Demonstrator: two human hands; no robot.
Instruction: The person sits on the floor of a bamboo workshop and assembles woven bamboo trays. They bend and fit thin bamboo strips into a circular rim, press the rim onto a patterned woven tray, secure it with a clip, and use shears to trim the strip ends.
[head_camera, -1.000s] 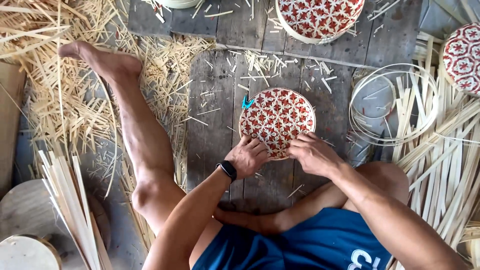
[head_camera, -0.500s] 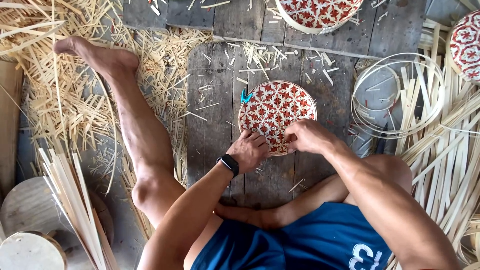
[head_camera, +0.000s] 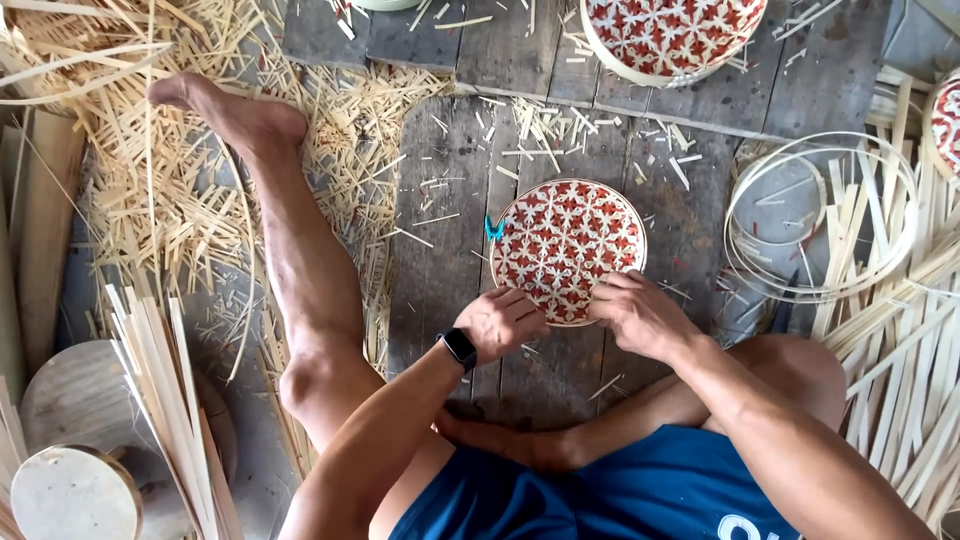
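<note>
on the plank floor, head view:
woven discs: three in sight; one round red-and-white disc (head_camera: 568, 248) lies flat in front of the person, a second disc (head_camera: 672, 35) sits at the top edge, a third disc (head_camera: 944, 125) is cut by the right edge.
left hand (head_camera: 502, 322): fingers curled, pinching the near rim of the centre disc at its lower left; a black watch (head_camera: 460, 347) is on the wrist.
right hand (head_camera: 638, 312): fingers bent down on the near rim at the lower right, gripping it.
clip: one small blue clip (head_camera: 494, 228) touches the disc's left rim.
hoops: a loose stack of thin bamboo hoops (head_camera: 820, 215) to the right; count not clear.
strips: a bundle of flat strips (head_camera: 170, 400) at lower left, more strips (head_camera: 900, 340) at right, too many to count.
shavings: a straw pile (head_camera: 150, 180) upper left, under the outstretched leg (head_camera: 300, 260).
wood rounds: two, one large round (head_camera: 80, 395) and one small round (head_camera: 72, 495) at lower left.
in the way: both hands cover the disc's near edge.
</note>
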